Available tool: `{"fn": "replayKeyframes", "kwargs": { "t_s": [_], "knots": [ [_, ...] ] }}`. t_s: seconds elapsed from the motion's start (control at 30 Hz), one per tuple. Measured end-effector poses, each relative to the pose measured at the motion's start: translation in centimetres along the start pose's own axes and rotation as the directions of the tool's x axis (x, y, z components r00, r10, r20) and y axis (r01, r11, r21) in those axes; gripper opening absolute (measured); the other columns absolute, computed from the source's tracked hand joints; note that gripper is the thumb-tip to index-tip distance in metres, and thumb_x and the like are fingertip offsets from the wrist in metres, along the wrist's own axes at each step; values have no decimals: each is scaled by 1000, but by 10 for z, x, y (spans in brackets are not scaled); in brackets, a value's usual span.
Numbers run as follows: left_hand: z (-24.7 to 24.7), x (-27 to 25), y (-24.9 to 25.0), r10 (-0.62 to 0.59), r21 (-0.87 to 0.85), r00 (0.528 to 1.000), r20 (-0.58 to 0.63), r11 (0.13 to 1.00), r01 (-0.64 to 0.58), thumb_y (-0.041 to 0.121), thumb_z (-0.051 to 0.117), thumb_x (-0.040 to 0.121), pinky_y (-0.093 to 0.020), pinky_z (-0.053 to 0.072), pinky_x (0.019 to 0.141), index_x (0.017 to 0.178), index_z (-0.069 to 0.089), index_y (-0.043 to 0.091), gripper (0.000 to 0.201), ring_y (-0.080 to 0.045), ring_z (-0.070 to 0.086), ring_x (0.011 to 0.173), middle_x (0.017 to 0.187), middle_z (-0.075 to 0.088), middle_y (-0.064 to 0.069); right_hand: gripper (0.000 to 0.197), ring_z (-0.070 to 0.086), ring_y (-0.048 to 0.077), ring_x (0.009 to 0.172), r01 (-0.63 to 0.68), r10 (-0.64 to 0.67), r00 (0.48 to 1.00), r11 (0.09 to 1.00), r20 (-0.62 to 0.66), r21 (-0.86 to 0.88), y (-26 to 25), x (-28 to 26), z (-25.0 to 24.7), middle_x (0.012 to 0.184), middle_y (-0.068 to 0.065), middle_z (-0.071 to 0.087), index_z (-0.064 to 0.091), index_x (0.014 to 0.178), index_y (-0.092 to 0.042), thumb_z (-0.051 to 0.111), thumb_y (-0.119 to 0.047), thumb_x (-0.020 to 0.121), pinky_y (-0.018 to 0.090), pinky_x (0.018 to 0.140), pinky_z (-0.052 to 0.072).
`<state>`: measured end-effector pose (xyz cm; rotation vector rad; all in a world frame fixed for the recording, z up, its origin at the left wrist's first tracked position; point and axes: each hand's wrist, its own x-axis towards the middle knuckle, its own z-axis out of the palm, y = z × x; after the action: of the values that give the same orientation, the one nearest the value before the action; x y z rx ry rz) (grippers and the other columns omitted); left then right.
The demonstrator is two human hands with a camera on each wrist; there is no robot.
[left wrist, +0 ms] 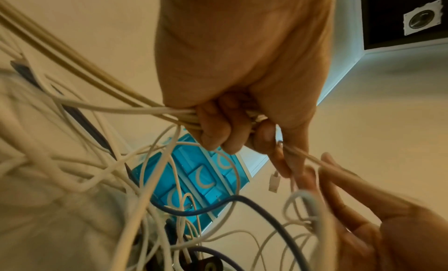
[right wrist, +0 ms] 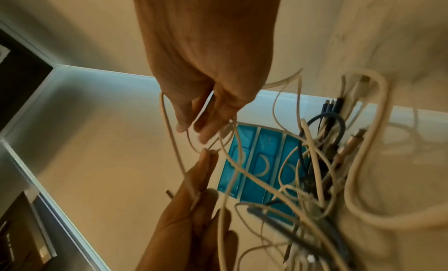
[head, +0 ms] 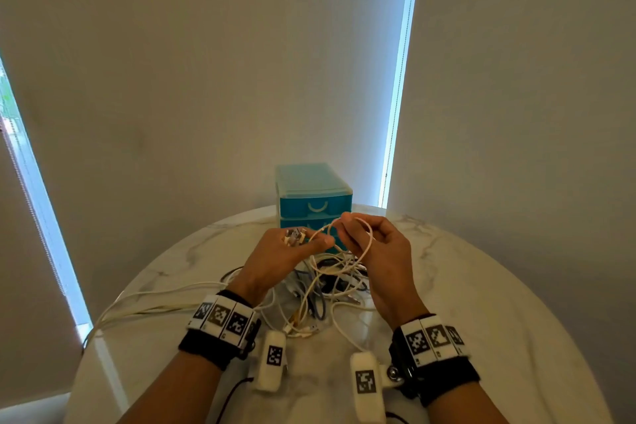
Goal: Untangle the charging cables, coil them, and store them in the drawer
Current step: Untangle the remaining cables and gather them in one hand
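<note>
Overhead, left hand (head: 275, 251) grips cable bundle (left wrist: 169, 114); right hand (head: 375, 251) pinches white loop (head: 368, 244) above tangle (head: 320, 289).

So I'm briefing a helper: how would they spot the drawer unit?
On the round marble table, look past the cable tangle to the far edge by the wall. The drawer unit stands there: the only blue box, with white crescent handles.

Glossy marble-look table (head: 481, 286) — translucent blue plastic drawer unit (head: 313, 189); smooth white cables (head: 344, 279), matt black cloth wristbands (head: 203, 348).
</note>
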<state>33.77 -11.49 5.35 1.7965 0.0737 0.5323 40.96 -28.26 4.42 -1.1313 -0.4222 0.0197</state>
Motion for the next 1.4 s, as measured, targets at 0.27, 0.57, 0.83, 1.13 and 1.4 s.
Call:
{"fn": "replayKeyframes", "kwargs": {
  "t_s": [0.27,0.57,0.83,1.13,1.4],
  "knots": [
    [-21,14,-10,-39,-220,909,-415,974,-58,36,83,93,-23,41,60,104,83,20,19,6,53,51,60,63,24,15,67,-3,94,59,-6,997,661,74,-748,22,17,-40,109,-12,75,76,104,-31,80,-24,92,9,73,48],
    [-49,27,-29,-216,-430,797,-565,901,-61,42,80,94,-23,25,41,80,64,29,26,-9,28,47,58,42,8,50,75,13,87,-26,-104,976,820,-194,-572,20,14,-48,106,-5,79,79,94,-31,56,12,88,38,75,65],
    [-42,26,-29,-178,-440,847,-501,895,-72,44,82,93,-24,23,41,78,64,27,28,-9,26,47,62,39,5,21,64,-5,68,165,-129,986,785,103,-597,7,5,-15,97,-12,80,78,106,-31,58,-36,110,18,66,50],
    [-69,28,-32,-213,-561,772,-598,799,-215,41,81,95,-21,22,38,101,73,29,16,-6,27,47,60,42,9,16,66,8,97,84,-90,995,564,40,-822,23,18,-41,108,-9,68,84,97,-30,82,-46,92,32,90,57],
    [-23,11,-14,-65,-132,984,-166,990,43,43,81,94,-19,46,62,105,81,25,22,-1,64,61,69,71,19,21,72,5,80,89,-134,980,956,-144,-280,-9,3,-15,87,-3,81,86,97,-26,77,-45,97,25,77,58]
  ]
}}
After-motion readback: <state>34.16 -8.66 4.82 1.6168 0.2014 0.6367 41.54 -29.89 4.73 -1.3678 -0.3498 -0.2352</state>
